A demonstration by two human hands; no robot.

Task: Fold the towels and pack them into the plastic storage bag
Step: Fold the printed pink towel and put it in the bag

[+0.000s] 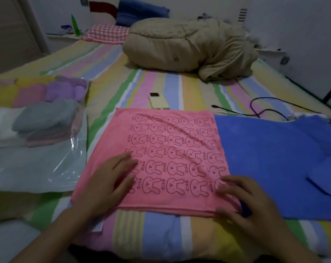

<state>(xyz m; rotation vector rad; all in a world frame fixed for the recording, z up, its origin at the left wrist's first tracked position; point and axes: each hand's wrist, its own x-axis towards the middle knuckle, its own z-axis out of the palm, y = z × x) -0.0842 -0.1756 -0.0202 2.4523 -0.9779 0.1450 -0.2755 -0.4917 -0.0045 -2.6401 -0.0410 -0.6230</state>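
Observation:
A pink towel (170, 149) printed with rabbits lies folded in layers on the striped bed in front of me. My left hand (107, 181) rests flat on its near left part, fingers straight. At the near right corner, my right hand (242, 200) has its fingers on top of the towel and its thumb at the layered edge. A blue towel (270, 158) lies spread to the right, partly under the pink one. At the left a clear plastic storage bag (37, 168) holds several folded towels (45, 118) in grey, white, purple, pink and yellow.
A phone (158, 102) lies just beyond the pink towel. Black cables (265, 109) run across the bed at the right. A bundled beige quilt (189, 48) and pillows sit at the far end. The bed's near edge is just below my wrists.

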